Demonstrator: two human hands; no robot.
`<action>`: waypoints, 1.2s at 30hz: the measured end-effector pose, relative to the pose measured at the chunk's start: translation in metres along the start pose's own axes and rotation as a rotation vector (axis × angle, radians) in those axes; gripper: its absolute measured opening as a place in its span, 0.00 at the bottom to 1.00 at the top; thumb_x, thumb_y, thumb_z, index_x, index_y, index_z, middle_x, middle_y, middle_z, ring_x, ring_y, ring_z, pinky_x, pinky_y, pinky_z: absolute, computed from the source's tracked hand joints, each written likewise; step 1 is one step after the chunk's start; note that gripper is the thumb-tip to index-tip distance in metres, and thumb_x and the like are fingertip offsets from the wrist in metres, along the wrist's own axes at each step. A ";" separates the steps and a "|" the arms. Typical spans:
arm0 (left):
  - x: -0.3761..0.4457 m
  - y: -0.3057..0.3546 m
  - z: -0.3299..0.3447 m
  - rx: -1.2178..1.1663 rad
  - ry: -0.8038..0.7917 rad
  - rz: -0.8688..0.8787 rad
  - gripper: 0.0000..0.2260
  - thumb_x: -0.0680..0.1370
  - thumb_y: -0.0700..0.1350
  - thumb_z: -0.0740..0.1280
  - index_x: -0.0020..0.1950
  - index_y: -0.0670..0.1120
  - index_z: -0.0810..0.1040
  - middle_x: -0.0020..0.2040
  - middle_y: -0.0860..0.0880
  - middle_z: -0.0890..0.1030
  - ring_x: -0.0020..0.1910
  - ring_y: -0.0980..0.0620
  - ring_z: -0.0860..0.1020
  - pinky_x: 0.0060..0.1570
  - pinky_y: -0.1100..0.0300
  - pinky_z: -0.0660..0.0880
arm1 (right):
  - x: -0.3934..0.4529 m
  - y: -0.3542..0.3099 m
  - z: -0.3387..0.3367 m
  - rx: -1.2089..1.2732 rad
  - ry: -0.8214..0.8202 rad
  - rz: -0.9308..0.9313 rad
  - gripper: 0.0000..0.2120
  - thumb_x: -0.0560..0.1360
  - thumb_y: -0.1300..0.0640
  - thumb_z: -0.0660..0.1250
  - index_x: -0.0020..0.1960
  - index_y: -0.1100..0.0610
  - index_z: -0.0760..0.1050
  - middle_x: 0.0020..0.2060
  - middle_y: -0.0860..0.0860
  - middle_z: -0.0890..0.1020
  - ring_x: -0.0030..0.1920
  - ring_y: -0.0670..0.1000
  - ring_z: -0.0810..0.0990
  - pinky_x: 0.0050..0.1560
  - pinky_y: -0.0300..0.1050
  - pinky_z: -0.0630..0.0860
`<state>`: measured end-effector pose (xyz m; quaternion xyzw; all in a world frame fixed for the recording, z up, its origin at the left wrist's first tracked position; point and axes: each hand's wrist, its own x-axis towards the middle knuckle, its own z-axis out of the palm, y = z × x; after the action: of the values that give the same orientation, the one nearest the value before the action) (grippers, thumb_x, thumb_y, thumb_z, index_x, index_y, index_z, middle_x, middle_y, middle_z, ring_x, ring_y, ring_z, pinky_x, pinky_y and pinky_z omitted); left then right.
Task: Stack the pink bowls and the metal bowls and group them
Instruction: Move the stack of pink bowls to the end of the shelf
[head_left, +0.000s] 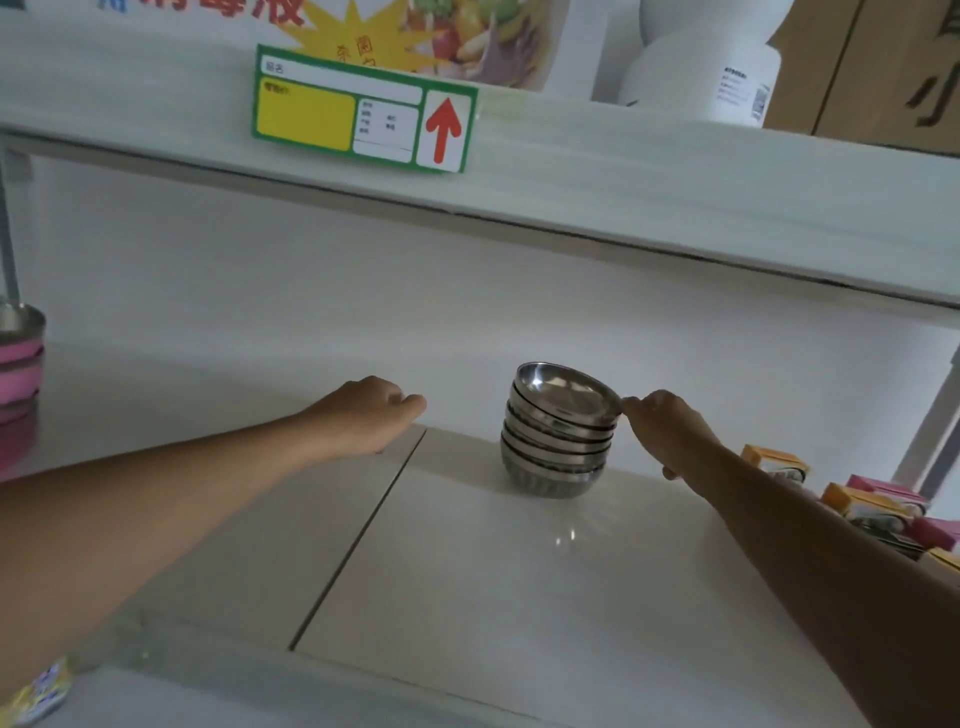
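A stack of several metal bowls (558, 431) stands on the white shelf board (467, 571), right of centre. My right hand (662, 426) is at the stack's right side and its fingertips pinch the rim of the top bowl. My left hand (371, 413) hovers left of the stack with fingers loosely curled, holding nothing. At the far left edge a stack of pink bowls (18, 374) shows partly, with a metal bowl on top of it.
An upper shelf (571, 192) with a green and yellow price tag (363, 111) overhangs the work area. Small orange and pink cartons (872, 504) lie at the right. A white jug (701, 62) and a cardboard box (883, 67) stand on the upper shelf.
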<state>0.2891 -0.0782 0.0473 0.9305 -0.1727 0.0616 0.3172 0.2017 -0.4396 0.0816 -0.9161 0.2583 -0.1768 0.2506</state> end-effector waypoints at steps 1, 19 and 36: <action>-0.005 -0.001 -0.002 0.074 0.015 0.007 0.25 0.78 0.65 0.57 0.45 0.45 0.78 0.34 0.48 0.82 0.33 0.45 0.77 0.37 0.55 0.69 | -0.007 0.003 -0.003 -0.077 0.015 -0.049 0.19 0.83 0.43 0.56 0.51 0.57 0.74 0.42 0.57 0.82 0.32 0.62 0.85 0.37 0.49 0.80; -0.233 0.024 -0.007 0.495 0.097 -0.210 0.22 0.80 0.68 0.60 0.59 0.55 0.84 0.61 0.50 0.86 0.61 0.40 0.83 0.51 0.53 0.72 | -0.185 0.001 0.039 0.023 -0.365 -0.712 0.20 0.82 0.38 0.68 0.67 0.49 0.82 0.48 0.44 0.84 0.47 0.49 0.85 0.57 0.57 0.84; -0.377 -0.161 -0.172 0.505 0.095 -0.409 0.24 0.79 0.73 0.54 0.58 0.61 0.81 0.52 0.55 0.83 0.51 0.48 0.82 0.47 0.54 0.76 | -0.338 -0.212 0.122 -0.094 -0.461 -0.872 0.19 0.80 0.34 0.64 0.62 0.43 0.82 0.51 0.46 0.86 0.55 0.53 0.84 0.59 0.53 0.81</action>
<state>-0.0052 0.2529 0.0073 0.9912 0.0534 0.0810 0.0900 0.0671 -0.0477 0.0333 -0.9644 -0.2037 -0.0463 0.1624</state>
